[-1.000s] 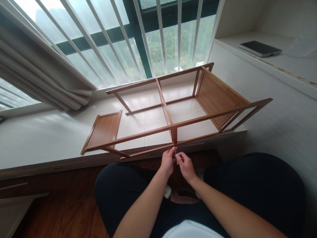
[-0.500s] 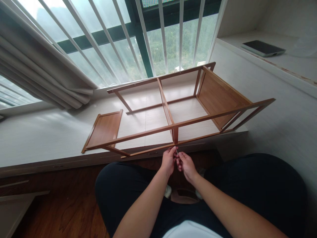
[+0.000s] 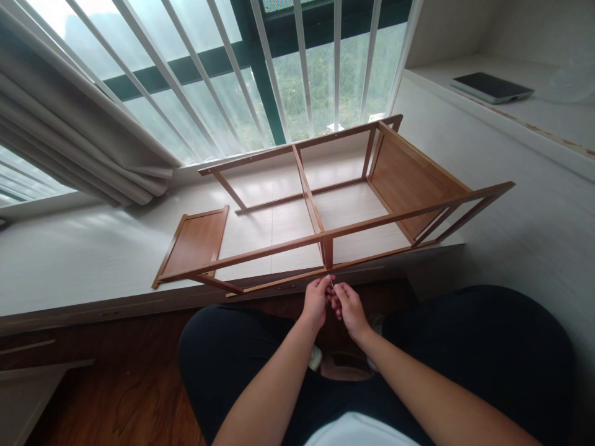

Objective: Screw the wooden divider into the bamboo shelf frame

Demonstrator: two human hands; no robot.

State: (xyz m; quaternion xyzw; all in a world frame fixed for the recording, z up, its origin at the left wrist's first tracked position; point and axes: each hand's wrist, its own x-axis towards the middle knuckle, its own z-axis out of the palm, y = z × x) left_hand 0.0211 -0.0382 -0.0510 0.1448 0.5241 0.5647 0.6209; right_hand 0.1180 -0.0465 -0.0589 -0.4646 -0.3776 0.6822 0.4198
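A brown wooden rack frame lies on its side on the white window ledge. At the middle of its near lower rail, my left hand pinches close to the joint, its fingertips by the wood. Just right of it, my right hand is closed on a thin metal rod that points up toward that joint. The rod's far end and any fastener are too small to make out. One panel is fitted in the frame's right end. A loose wooden panel lies flat under the left end.
Barred windows rise behind the ledge, with a grey curtain at the left. A dark-topped flat device rests on the shelf at the upper right. My knees flank my hands, below the ledge's front edge.
The view has shifted very slightly. Both hands stay at the same joint with the rod between them, and the frame has not moved.
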